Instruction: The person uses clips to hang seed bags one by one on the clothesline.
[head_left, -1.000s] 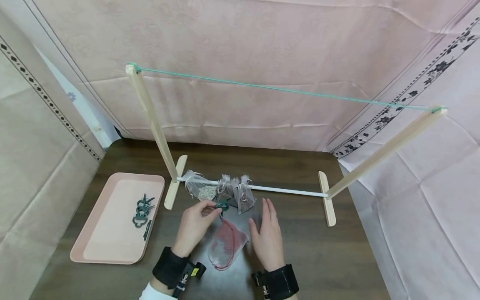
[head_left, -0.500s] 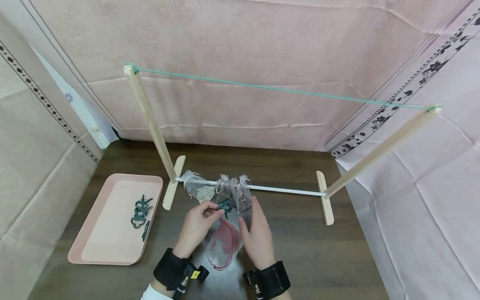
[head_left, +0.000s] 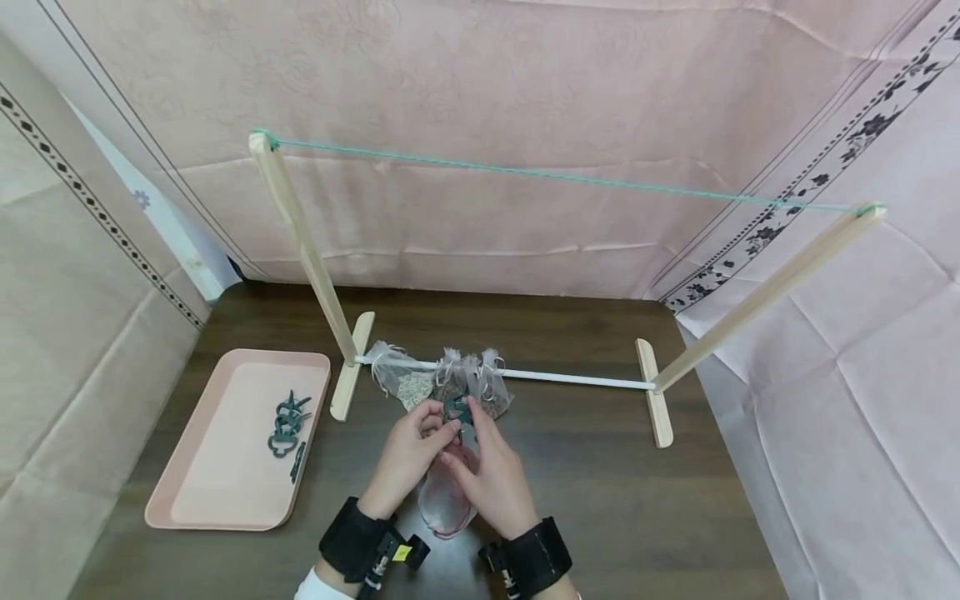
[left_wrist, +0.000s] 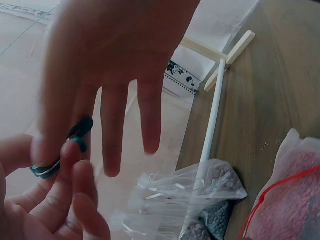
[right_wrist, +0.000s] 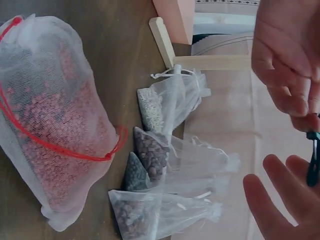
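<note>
My left hand (head_left: 405,462) pinches a dark green clip (head_left: 456,408) between thumb and fingertips, above the table. My right hand (head_left: 497,485) is close against it, index fingertip at the clip and thumb near the left thumb. In the left wrist view, its fingers reach down fairly straight around the clip (left_wrist: 80,131). Whether the right thumb touches the clip, I cannot tell. Below both hands lies a mesh drawstring bag (right_wrist: 65,165) of pink grains with a red cord, partly hidden in the head view. Several small sheer bags (head_left: 415,387) lean on the white rod.
A pink tray (head_left: 217,492) at left holds several green clips (head_left: 287,425). The white rod (head_left: 577,380) joins two wooden posts (head_left: 311,258), with a green string (head_left: 480,168) tied between their tops. Cloth (head_left: 480,225) hangs behind the brown table (head_left: 585,483).
My right hand has moved left and up to meet the left hand at the clip. The left hand has shifted slightly right, still pinching the clip.
</note>
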